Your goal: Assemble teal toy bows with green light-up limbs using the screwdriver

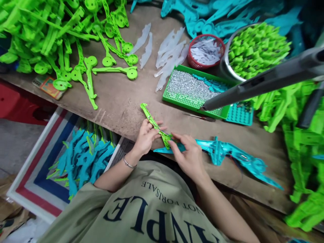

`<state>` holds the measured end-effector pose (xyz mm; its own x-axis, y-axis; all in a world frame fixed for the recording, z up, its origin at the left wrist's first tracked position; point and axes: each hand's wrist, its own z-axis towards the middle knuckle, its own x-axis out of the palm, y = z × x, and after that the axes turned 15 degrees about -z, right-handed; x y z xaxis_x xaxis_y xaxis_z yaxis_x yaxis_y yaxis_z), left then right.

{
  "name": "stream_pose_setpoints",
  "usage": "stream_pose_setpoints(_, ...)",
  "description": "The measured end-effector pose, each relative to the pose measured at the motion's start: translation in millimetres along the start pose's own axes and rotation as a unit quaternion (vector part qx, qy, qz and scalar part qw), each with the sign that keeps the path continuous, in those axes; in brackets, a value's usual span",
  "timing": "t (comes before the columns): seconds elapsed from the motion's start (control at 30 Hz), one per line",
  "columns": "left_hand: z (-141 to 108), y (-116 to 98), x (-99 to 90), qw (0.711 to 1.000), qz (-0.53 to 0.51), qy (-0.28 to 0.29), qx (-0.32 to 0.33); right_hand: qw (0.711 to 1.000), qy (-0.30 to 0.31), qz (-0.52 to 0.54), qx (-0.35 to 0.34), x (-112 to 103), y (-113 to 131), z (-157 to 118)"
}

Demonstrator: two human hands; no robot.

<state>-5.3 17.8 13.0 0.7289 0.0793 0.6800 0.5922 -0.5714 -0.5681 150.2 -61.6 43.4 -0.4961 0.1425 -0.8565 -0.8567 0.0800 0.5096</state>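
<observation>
Near the table's front edge my left hand (146, 136) is closed around the middle of a slim green plastic part (153, 122), which tilts up to the left. The fingers of my right hand (188, 152) pinch at its wider lower end, and whether a smaller piece sits between them I cannot make out. Beneath and to the right of my hands lies a long blue plastic part (217, 150), flat on the table. My right hand covers some of its left portion.
Beyond my hands stand a green tray (169, 97) of small metal pieces, a red basket (193, 63) and a metal bowl (226, 55) of green pieces. A dark power-tool arm (263, 79) reaches in from the right. Green parts (50, 37) heap at left; blue parts (86, 155) fill a box below.
</observation>
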Motion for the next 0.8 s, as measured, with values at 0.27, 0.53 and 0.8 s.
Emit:
stream_pose_setpoints(0.27, 1, 2, -0.2, 1.0, 0.019, 0.002, 0.013, 0.983, -0.084, -0.131, -0.099, 16, 15, -1)
stream_pose_setpoints(0.53, 6, 6, 0.9, 0.997, 0.062, -0.003, 0.042, 0.971, -0.098, -0.169, -0.138, 20, 11, -4)
stream_pose_setpoints(0.8, 7, 10, -4.3, 0.994, 0.093, 0.016, 0.055, 0.984, -0.081, -0.14, -0.075, 7, 4, -23)
